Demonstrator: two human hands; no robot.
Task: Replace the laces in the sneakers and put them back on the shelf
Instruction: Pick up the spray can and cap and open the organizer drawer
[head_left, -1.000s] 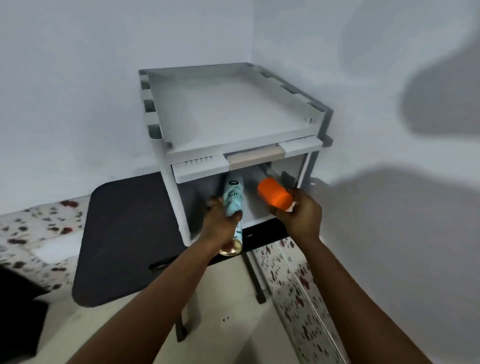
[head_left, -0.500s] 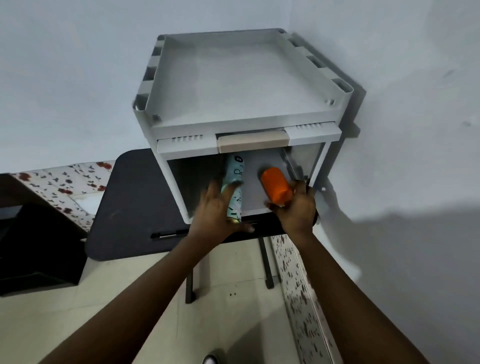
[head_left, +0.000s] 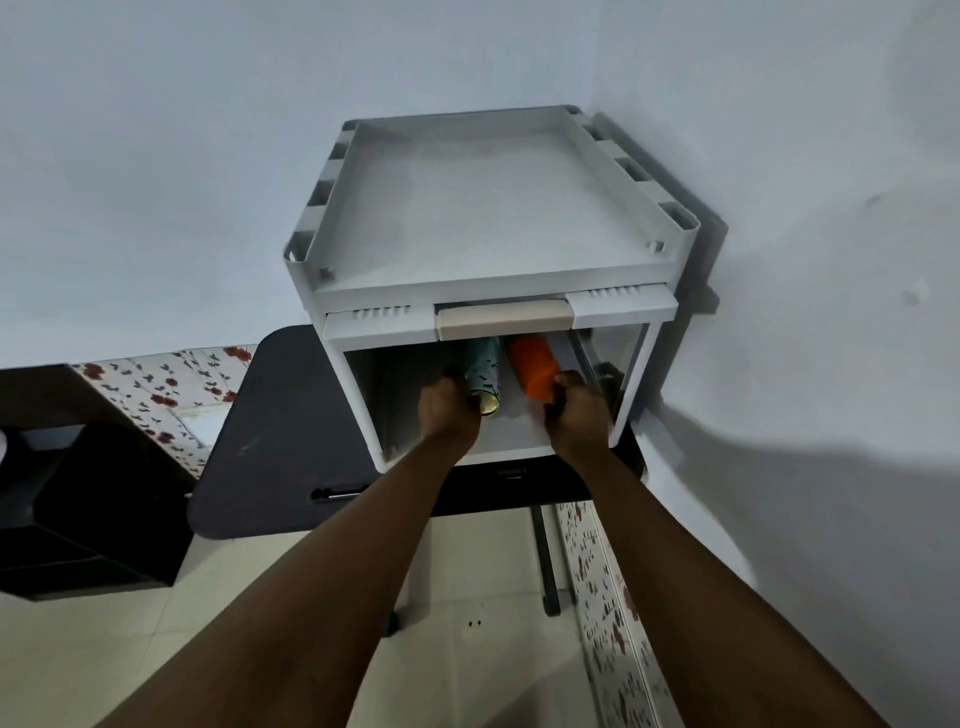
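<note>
Two hands in shelf (head_left: 613, 291) lower opening, frame center | left hand (head_left: 449, 410) grips teal can (head_left: 482, 375) | right hand (head_left: 579, 415) grips orange bottle (head_left: 535, 366) | shelf sits on dark desk (head_left: 280, 431) | no sneakers or laces visible

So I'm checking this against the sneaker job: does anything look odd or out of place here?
Yes. No sneakers or laces show. The left hand grips a teal can and the right hand an orange bottle, both tilted inside the white shelf unit's lower compartment.
</note>
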